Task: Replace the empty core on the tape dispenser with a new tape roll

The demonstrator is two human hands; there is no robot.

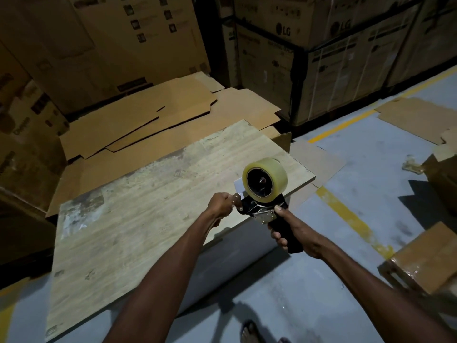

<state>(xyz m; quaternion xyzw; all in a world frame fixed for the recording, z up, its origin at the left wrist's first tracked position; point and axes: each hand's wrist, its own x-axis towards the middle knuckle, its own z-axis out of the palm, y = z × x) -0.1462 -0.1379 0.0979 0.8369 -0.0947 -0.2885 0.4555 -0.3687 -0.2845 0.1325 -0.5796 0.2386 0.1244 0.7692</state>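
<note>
Right hand (294, 231) grips the tape dispenser (265, 214) handle beyond the table (138, 206) edge; left hand (221, 205) pinches its front.

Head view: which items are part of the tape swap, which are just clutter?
In the job:
tape dispenser, handle in right hand
clear tape roll on its hub
left hand pinching at the dispenser's front end

Lying about:
wooden tabletop
flattened cardboard sheets
stacked LG cartons
taped box on the floor

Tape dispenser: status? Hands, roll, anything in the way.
Right hand gripping tape dispenser handle. Left hand pinching its front end. Clear tape roll seated on the hub. Held over the table edge; nothing obstructing.
</note>
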